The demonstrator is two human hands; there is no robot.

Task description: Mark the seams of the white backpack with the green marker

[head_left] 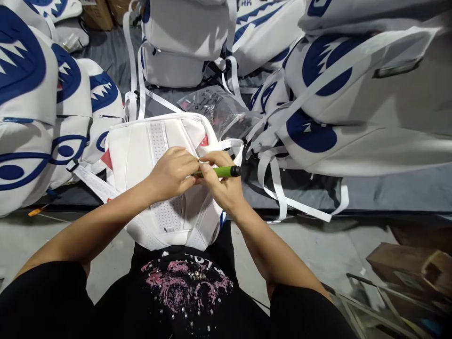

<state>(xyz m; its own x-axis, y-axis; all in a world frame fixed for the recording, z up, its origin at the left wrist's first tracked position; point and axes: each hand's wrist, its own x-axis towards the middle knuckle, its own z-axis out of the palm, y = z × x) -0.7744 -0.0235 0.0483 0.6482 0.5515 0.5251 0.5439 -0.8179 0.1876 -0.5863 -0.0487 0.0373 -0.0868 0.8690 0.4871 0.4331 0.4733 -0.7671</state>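
A white backpack (pixel 141 150) lies in front of me on the table's near edge, with its padded back and shoulder straps facing up. Above it my right hand (pixel 222 186) is closed round a green pen-like tool (pixel 224 172) with a black end pointing right. My left hand (pixel 174 172) meets the right one over the middle of the pack. Its fingers are pinched together at the tool's left end, and what they hold there is hidden. Small red tabs (pixel 107 159) show at the pack's sides.
White backpacks with blue shark faces (pixel 21 66) are piled at left, and more (pixel 328 80) at right. Another white bag stack (pixel 183 37) stands behind. Clear plastic (pixel 222 108) lies beyond the pack. Loose white straps (pixel 307 207) hang over the table edge. A cardboard box (pixel 402 263) is at lower right.
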